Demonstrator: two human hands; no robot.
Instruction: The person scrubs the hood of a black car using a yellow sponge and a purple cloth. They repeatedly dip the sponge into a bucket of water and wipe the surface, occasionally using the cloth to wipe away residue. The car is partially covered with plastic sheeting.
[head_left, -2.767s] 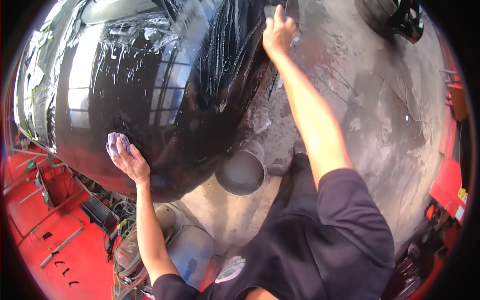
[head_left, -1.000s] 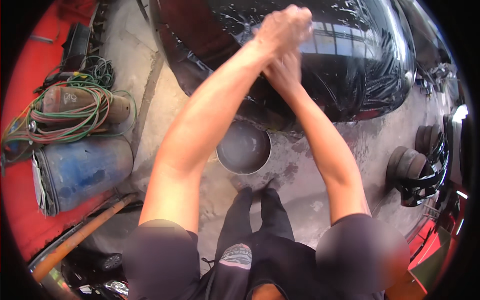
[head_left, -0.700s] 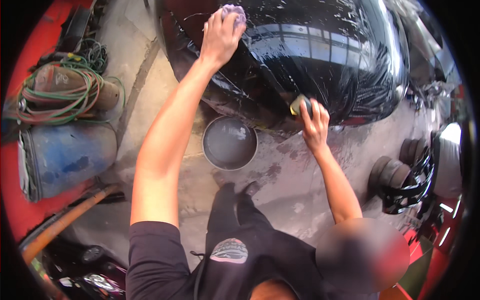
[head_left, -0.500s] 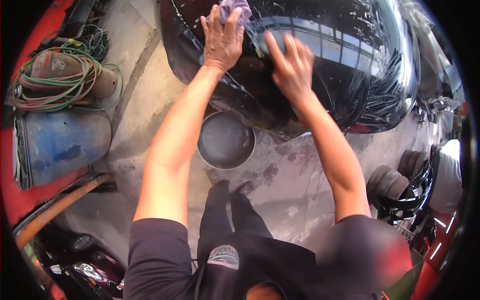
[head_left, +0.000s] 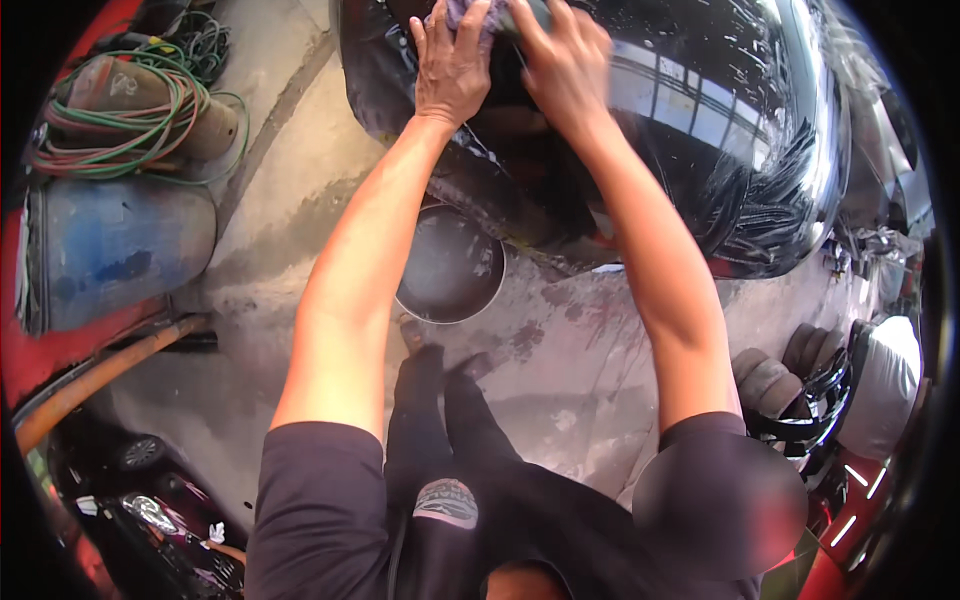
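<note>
A black, glossy, curved car body panel (head_left: pixel 690 90) fills the upper part of the view, wet with streaks and drops. At its upper left my left hand (head_left: pixel 452 80) presses a bunched purple cloth (head_left: pixel 468 12) against the surface, fingers over it. Close beside it, my right hand (head_left: pixel 568 65) grips a small grey-green pad (head_left: pixel 542 12) on the panel; the fingers hide most of it, and its exact kind does not show. Both arms are stretched forward over the floor.
A round dark basin (head_left: pixel 455 270) stands on the concrete floor below the panel. On the left are a blue drum (head_left: pixel 125 245), coiled green and red hoses (head_left: pixel 130 115) and an orange bar (head_left: pixel 100 385). Rounded grey parts (head_left: pixel 768 385) and a white-covered object (head_left: pixel 885 385) lie right.
My right hand has moved up and slightly left along the panel, closer to the left hand. The left hand stays on the purple cloth, and the whole view has shifted a little.
</note>
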